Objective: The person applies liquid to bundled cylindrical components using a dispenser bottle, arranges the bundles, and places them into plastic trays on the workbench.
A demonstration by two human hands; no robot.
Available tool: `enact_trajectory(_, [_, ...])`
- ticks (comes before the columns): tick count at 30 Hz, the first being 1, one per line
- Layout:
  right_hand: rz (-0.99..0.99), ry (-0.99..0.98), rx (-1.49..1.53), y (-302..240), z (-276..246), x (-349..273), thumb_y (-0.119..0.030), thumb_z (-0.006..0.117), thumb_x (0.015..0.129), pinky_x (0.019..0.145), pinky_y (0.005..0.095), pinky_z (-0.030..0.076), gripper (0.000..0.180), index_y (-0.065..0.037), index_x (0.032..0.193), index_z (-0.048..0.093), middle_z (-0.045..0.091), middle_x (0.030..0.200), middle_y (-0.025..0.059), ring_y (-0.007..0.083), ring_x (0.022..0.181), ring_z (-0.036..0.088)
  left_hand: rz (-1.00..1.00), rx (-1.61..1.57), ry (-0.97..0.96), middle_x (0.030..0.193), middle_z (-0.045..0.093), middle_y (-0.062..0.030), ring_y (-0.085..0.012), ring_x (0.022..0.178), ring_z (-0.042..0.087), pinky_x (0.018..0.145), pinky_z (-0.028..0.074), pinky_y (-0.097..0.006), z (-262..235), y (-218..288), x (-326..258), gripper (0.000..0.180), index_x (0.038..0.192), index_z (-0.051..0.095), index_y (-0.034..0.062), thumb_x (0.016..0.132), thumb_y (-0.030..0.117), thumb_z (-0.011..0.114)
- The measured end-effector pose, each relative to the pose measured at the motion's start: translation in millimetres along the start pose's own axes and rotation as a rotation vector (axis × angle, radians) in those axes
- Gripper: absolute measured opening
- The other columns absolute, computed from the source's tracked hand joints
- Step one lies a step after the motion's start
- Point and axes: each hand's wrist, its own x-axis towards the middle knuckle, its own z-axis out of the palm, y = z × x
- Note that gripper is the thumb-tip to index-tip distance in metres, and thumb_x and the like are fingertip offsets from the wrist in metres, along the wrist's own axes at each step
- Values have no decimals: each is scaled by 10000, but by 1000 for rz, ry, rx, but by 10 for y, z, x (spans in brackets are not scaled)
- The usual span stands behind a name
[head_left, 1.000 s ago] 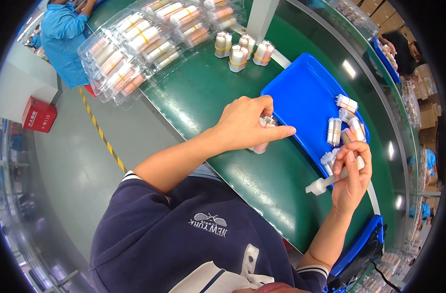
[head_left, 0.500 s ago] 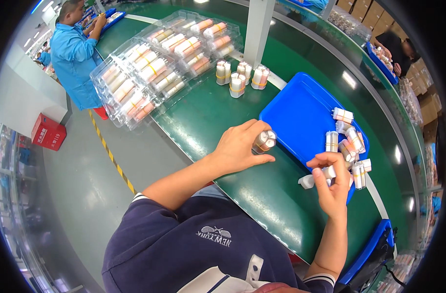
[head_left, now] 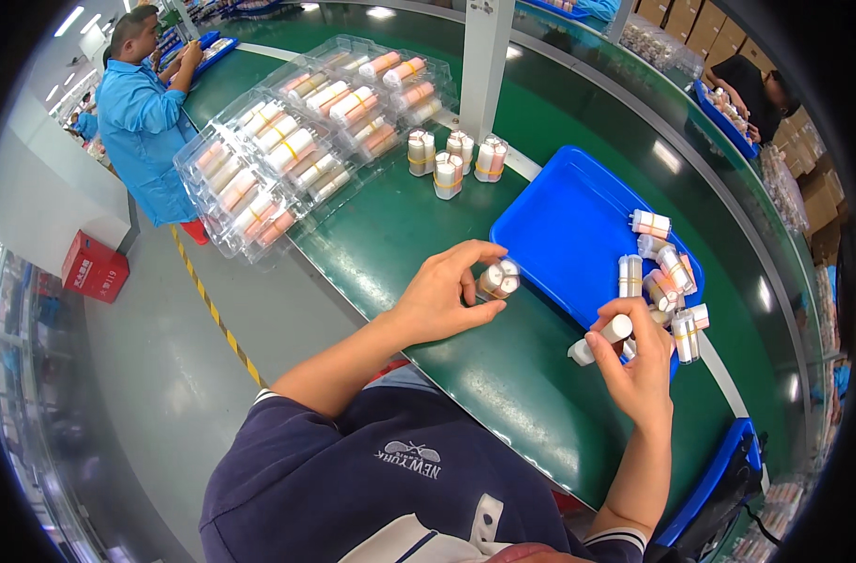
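Observation:
My left hand curls around a bundle of short cylinders standing on end on the green table. Its forefinger lies along the far side, its thumb along the near side. My right hand pinches a slim white cylinder between thumb and fingers, tilted over the near edge of the blue tray. Part of another white piece shows behind those fingers. Close by, several white and pink bundles with yellow bands lie heaped in the tray's right end and over its rim.
Beyond my left hand stand several banded bundles beside a metal post. Clear plastic trays filled with pink and white cylinders are at the far left. A person in blue works at the table's far end. A red box sits on the floor.
My left thumb has drawn back around the near side of the standing bundle. My right hand has raised the white cylinder so more of it shows. The view has shifted slightly.

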Motion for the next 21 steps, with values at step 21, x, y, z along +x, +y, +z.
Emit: enact_trajectory(21, [-117, 132, 297, -104, -93, -117, -137, 625, 849, 580, 290, 484, 202, 52, 904, 581, 628, 805, 151, 214, 675, 618, 79, -90, -107, 898, 506, -62, -76, 545, 557, 452, 445, -209, 559, 222, -202, 379, 979, 607, 17, 657, 61, 802])
